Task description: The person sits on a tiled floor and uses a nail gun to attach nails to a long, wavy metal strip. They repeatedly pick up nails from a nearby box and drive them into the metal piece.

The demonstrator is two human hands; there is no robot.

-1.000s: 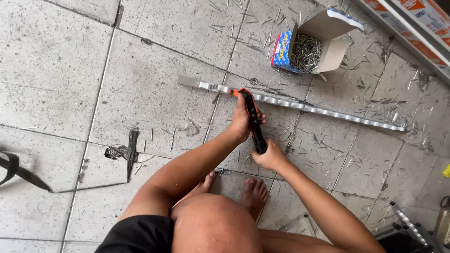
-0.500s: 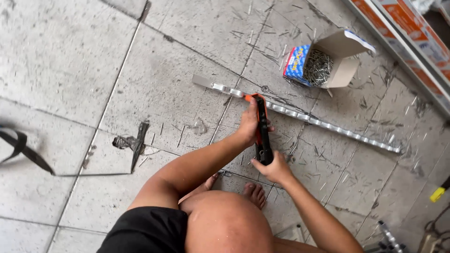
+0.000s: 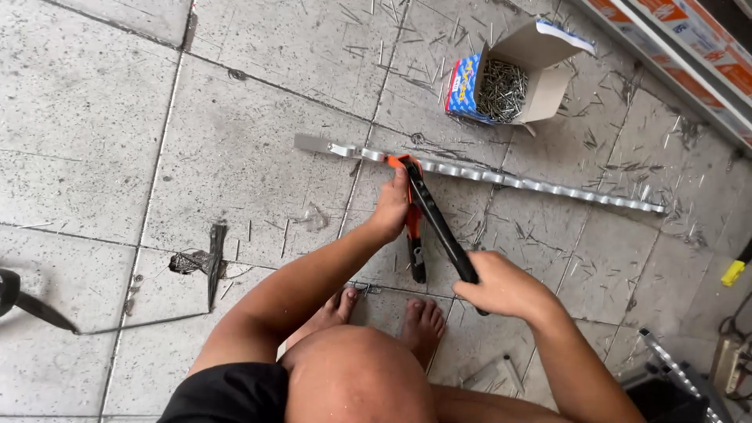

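A person crouched barefoot on the tiled floor [image 3: 235, 157], where a long metal strip [image 3: 501, 178] lay. The left hand [image 3: 392, 205] gripped the orange handle of a hand riveter [image 3: 427, 219] whose head touched the strip, while the right hand [image 3: 501, 286] held the black handle spread apart. An open cardboard box of rivets [image 3: 501, 86] sat beyond the strip.

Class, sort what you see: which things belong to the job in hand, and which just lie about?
In use:
left hand
right hand
rivet tool
metal strip
open box of rivets

Lying about:
yellow-handled tool
black scrap
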